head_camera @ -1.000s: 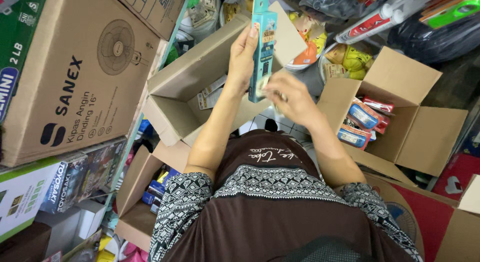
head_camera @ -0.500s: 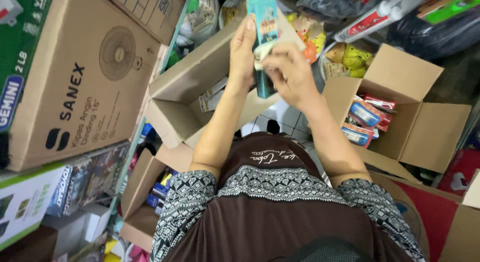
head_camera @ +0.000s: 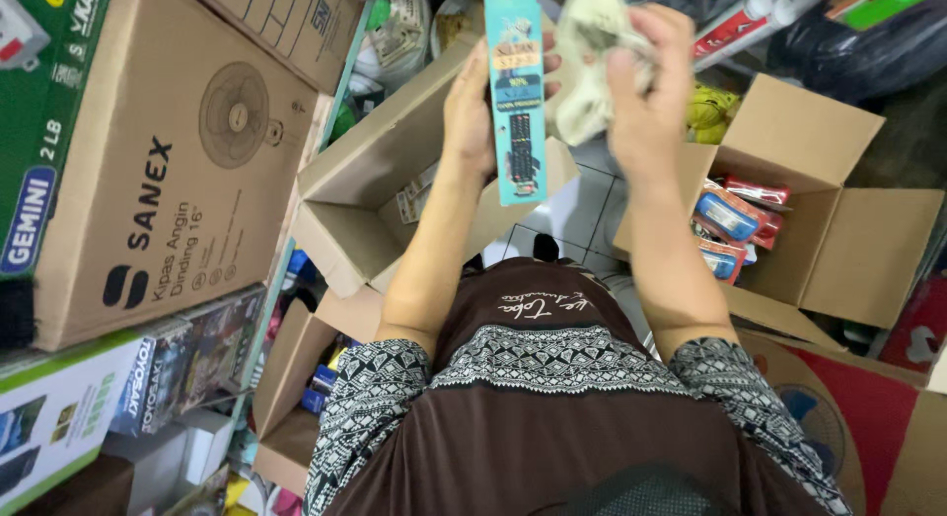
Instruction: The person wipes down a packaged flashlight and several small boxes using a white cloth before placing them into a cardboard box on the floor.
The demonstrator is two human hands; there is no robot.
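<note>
While we hold both hands up over the open boxes, our left hand (head_camera: 473, 107) grips a tall teal blister pack (head_camera: 515, 92) w/ fingers wrapped behind it, long axis upright, a remote showing thru the front. Right hand (head_camera: 646, 92) sits just beside it, fingers closed on a crumpled pale cloth (head_camera: 592, 57), which nearly touches the pack's right edge. Left hand's the nearer one to the pack. Below: empty carton (head_camera: 395, 195) on the left, carton of packets (head_camera: 789, 210) on the right, bare floor tile (head_camera: 577, 220) btwn them.
</note>
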